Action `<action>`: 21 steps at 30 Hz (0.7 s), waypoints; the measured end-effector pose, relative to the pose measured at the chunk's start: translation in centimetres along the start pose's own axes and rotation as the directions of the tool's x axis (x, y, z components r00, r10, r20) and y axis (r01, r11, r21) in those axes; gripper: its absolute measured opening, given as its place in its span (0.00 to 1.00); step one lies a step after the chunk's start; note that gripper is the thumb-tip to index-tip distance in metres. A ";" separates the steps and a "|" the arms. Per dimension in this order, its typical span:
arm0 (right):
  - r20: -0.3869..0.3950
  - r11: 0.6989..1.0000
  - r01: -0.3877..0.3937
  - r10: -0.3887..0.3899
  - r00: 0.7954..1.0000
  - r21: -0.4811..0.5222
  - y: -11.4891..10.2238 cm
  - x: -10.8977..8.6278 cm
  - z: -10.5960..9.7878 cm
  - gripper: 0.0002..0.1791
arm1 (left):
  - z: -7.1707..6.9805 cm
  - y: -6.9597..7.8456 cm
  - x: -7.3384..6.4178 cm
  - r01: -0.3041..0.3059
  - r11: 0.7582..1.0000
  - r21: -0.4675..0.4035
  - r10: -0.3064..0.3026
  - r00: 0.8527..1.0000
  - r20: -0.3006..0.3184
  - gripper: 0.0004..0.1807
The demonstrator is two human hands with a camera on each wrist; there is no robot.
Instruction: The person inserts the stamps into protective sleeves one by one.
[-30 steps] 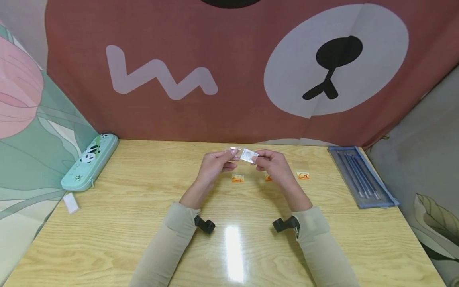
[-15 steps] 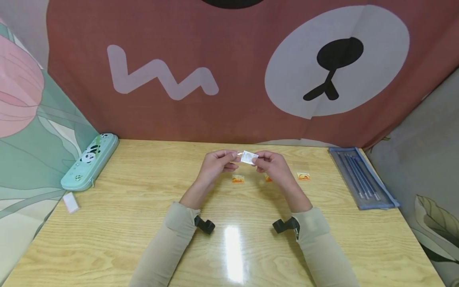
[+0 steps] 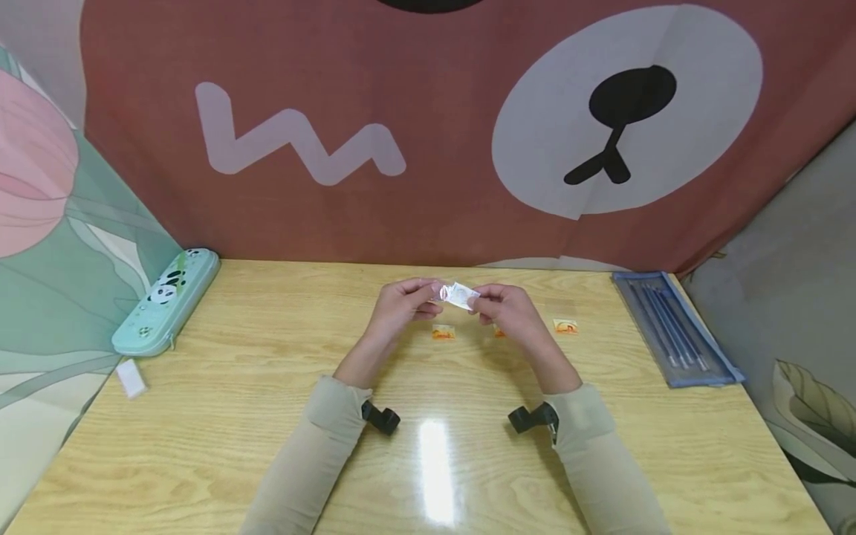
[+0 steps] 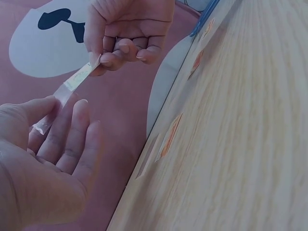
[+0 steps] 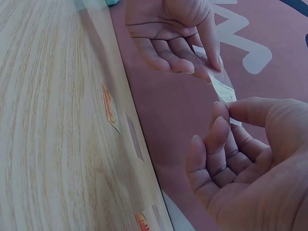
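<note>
Between both hands, raised over the far part of the table, is a small packet (image 3: pixel 461 296), clear film at one end and white with faint print at the other. My left hand (image 3: pixel 400 303) pinches the clear end between thumb and forefinger. The white end (image 5: pixel 223 90) is pinched by my right hand (image 3: pixel 510 308), its other fingers loosely curled. In the left wrist view, the packet (image 4: pixel 77 79) slants from one thumb to the other. Under the hands lie small orange-and-yellow printed pieces, one (image 3: pixel 443 332) near the left hand, another (image 3: pixel 565 327) right of the right hand.
A mint panda pencil case (image 3: pixel 167 301) lies at the table's left edge, with a small white block (image 3: pixel 131 379) before it. At the right lies a blue mesh pouch (image 3: pixel 675 331) holding several slim rods. A brown bear-print cloth (image 3: pixel 441 215) hangs behind the wooden table (image 3: pixel 267 416).
The packet's white end has tilted slightly, and its clear end now shows bright glare by the left fingers. Both hands keep their hold in nearly the same place.
</note>
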State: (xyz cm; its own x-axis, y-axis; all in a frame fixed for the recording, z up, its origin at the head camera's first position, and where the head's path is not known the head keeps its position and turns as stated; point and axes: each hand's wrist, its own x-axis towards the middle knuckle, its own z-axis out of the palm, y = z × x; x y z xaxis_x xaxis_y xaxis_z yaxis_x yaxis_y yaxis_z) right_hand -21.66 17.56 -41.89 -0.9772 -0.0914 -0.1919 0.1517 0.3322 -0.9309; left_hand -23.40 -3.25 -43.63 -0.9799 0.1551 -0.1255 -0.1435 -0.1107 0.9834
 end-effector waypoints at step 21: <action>-0.018 0.998 0.055 -0.055 0.998 0.008 0.0 0.1 0.1 0.18 | 0.0 -0.1 -0.2 0.009 1.000 0.003 -0.009 0.997 0.071 0.12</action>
State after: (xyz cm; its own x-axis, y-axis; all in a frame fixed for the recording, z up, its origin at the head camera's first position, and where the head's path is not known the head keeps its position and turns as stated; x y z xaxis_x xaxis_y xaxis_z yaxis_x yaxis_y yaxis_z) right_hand -21.74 17.43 -41.90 -0.9866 -0.0927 -0.1347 0.0986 0.3195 -0.9424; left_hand -23.21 -3.26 -43.69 -0.9663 0.2253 -0.1249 -0.1518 -0.1064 0.9827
